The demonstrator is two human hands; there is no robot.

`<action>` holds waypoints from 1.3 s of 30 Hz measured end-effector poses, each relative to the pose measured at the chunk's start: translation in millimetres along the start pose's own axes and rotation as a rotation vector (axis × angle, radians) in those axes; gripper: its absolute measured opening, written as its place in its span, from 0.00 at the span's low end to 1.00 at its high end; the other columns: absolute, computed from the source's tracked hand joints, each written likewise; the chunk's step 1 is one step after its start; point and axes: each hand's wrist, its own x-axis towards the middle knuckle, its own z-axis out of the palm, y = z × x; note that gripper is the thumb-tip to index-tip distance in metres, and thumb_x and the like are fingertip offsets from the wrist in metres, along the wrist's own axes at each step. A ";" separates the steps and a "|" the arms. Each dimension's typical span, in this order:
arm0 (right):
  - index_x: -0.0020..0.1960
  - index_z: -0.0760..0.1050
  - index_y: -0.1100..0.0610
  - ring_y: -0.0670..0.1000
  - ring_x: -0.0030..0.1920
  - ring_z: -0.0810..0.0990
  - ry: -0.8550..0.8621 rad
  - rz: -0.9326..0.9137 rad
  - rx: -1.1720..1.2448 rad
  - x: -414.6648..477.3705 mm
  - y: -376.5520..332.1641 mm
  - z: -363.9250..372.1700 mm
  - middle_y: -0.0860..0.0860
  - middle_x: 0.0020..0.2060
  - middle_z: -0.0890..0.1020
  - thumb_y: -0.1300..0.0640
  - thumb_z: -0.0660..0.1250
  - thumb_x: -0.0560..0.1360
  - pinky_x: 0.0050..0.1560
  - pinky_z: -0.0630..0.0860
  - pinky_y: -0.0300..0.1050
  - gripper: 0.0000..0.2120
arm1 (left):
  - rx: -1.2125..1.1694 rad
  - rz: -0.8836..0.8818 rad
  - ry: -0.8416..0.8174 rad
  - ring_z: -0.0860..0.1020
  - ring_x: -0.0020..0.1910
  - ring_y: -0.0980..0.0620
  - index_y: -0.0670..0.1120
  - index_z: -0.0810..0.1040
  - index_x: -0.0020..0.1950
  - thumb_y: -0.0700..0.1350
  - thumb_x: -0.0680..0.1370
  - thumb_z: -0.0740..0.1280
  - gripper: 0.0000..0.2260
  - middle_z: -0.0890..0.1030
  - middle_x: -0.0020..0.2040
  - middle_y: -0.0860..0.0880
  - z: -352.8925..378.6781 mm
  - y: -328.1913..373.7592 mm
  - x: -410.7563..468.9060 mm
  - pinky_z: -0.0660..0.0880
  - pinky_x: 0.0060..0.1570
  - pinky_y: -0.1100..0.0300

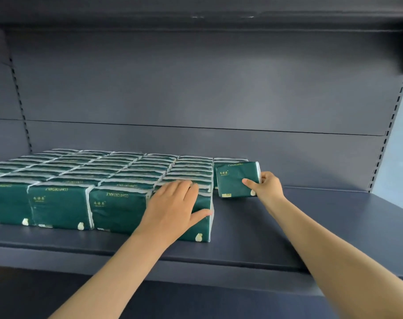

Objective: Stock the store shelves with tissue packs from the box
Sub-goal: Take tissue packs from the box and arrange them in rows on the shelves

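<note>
Dark grey-blue store shelf (287,226), spanning the full width; closed behind by a plain back panel (195,88) of the same colour, with slotted uprights at either side.

On the left and middle of the shelf: block of tissue packs (92,171). Dark green wrappers, white sealed side edges, gold lettering printed upside down, a small pale emblem at one lower corner. Set on edge, faces forward, pressed tightly together in five visible columns running front to back.

Just beside the block's rear rows, on its right: start of a further column, with a rear pack (228,160) largely hidden.

In front of that: single pack (232,180), upright, face forward, lower edge at shelf level; whether resting or just lifted cannot be told.

Left hand (172,208): flat, fingers straight and together over the top edge of the corner pack (202,226) at the block's front right, thumb spread across its face.

Right hand (267,187): pinching the right edge of the single pack, thumb on the front face, fingers curled behind.
</note>
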 end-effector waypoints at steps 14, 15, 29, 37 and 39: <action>0.57 0.69 0.65 0.61 0.53 0.77 0.045 -0.109 -0.492 35.3 14.0 33.8 0.60 0.51 0.79 0.48 0.69 0.74 0.43 0.69 0.46 0.23 | 0.039 0.000 0.063 0.81 0.42 0.48 0.40 0.81 0.49 0.61 0.76 0.57 0.26 0.81 0.43 0.47 10.4 0.3 -4.1 0.77 0.45 0.55; 0.57 0.69 0.65 0.60 0.52 0.77 0.038 -0.092 -0.491 35.0 13.5 33.3 0.60 0.49 0.80 0.48 0.69 0.74 0.43 0.70 0.46 0.23 | 0.040 -0.001 0.063 0.81 0.42 0.48 0.41 0.81 0.49 0.61 0.76 0.56 0.26 0.81 0.43 0.47 10.7 0.6 -4.1 0.77 0.45 0.56; 0.34 0.62 0.58 0.50 0.30 0.68 -0.128 0.025 -0.660 -11.1 -8.4 -2.2 0.51 0.31 0.70 0.46 0.68 0.74 0.28 0.62 0.43 0.22 | -0.102 -0.026 -0.192 0.79 0.49 0.48 0.43 0.79 0.55 0.64 0.75 0.51 0.29 0.79 0.49 0.49 -20.2 -0.8 3.6 0.76 0.45 0.56; 0.48 0.71 0.58 0.59 0.53 0.76 -0.273 -0.173 -0.997 -98.1 -66.8 -34.4 0.54 0.46 0.75 0.50 0.63 0.77 0.43 0.68 0.44 0.10 | -0.221 0.036 -0.250 0.67 0.66 0.50 0.45 0.68 0.68 0.58 0.79 0.58 0.23 0.70 0.66 0.49 -72.5 -24.0 12.1 0.66 0.61 0.57; 0.59 0.70 0.61 0.59 0.57 0.75 -0.290 -0.179 -1.125 -118.3 -80.7 -39.7 0.56 0.54 0.77 0.49 0.63 0.77 0.46 0.69 0.45 0.17 | -0.233 0.028 -0.217 0.68 0.65 0.49 0.45 0.68 0.67 0.57 0.79 0.59 0.22 0.71 0.66 0.48 -91.8 -30.6 14.4 0.67 0.61 0.55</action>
